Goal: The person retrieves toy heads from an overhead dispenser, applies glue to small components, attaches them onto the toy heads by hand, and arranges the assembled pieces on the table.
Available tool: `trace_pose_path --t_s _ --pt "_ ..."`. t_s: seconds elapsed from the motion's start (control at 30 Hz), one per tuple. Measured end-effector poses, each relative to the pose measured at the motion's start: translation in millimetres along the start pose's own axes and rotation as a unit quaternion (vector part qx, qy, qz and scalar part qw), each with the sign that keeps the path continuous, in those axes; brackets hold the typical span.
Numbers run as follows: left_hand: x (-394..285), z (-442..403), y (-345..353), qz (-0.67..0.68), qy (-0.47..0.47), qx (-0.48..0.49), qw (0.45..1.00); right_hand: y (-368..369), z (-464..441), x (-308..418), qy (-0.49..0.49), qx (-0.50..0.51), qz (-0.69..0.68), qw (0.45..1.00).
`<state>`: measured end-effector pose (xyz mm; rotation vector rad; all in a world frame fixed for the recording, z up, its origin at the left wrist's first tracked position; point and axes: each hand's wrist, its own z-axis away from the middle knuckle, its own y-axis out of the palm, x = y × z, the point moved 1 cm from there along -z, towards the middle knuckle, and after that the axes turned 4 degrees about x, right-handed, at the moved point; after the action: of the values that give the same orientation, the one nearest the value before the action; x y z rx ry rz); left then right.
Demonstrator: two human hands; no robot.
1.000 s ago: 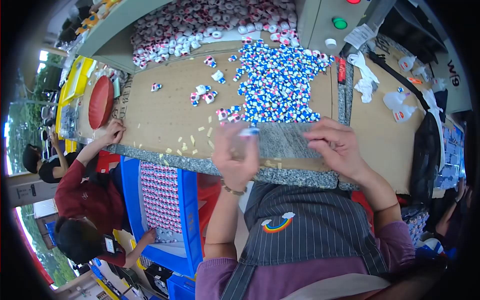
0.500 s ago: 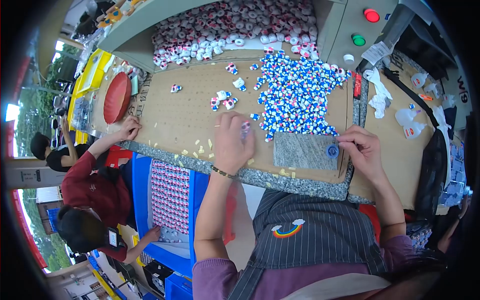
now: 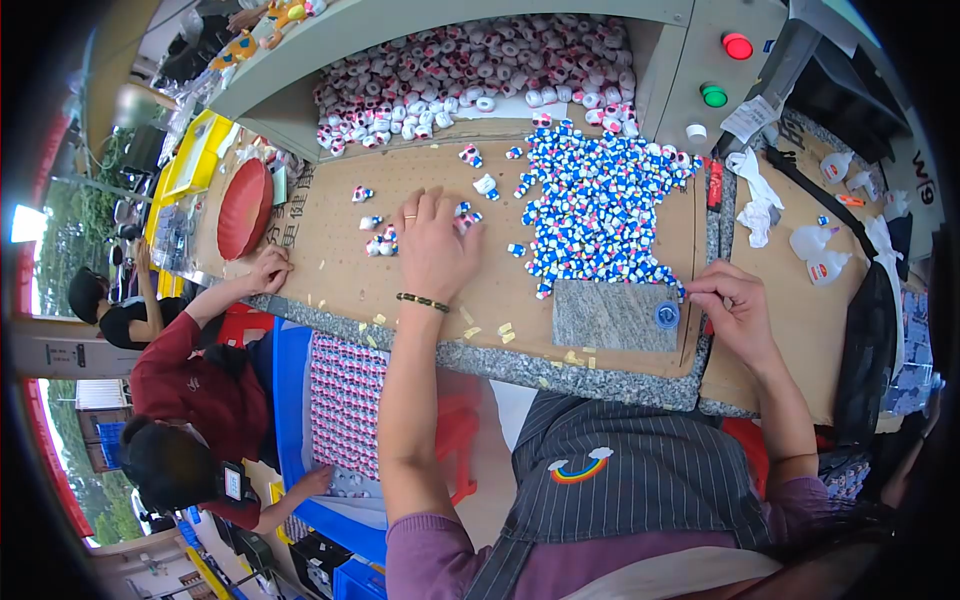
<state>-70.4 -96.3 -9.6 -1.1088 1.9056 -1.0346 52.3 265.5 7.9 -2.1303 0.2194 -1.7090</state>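
My left hand is over the brown work board, fingers curled. A small panda-like figurine with a blue-and-white body shows between thumb and forefinger; the fingers partly hide it. Left of the hand lie more such figurines. At the board's right edge my right hand pinches a small blue-and-white piece at its fingertips. Beside it is a grey stone-patterned plate with a round blue disc on its right end. Behind the plate spreads a heap of small blue-and-white bodies.
White-and-pink heads fill the machine opening behind. A red dish stands at left. Another person sits left by a blue tray with rows of pieces. White bottles lie at right.
My left hand has moved left and farther back across the board, and figurines now lie to its left. My right hand stays by the plate. The view has shifted slightly.
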Motion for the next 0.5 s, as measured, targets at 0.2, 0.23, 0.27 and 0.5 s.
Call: trace_pose_path --t_s 0.2,0.23,0.27,0.5 --pt "44 6 11 -0.140 -0.118 -0.007 0.983 -14 4 -8 -0.011 -0.019 0.021 1.000" --pt "40 1 10 -0.099 -0.089 -0.013 0.991 -16 3 -9 -0.011 -0.023 0.025 0.999" --pt "32 -6 11 -0.056 -0.059 -0.018 0.996 -16 2 -10 -0.009 -0.022 0.029 0.999" --pt "8 -55 56 0.070 0.031 0.031 0.997 -21 -14 -11 -0.054 -0.013 0.065 0.996"
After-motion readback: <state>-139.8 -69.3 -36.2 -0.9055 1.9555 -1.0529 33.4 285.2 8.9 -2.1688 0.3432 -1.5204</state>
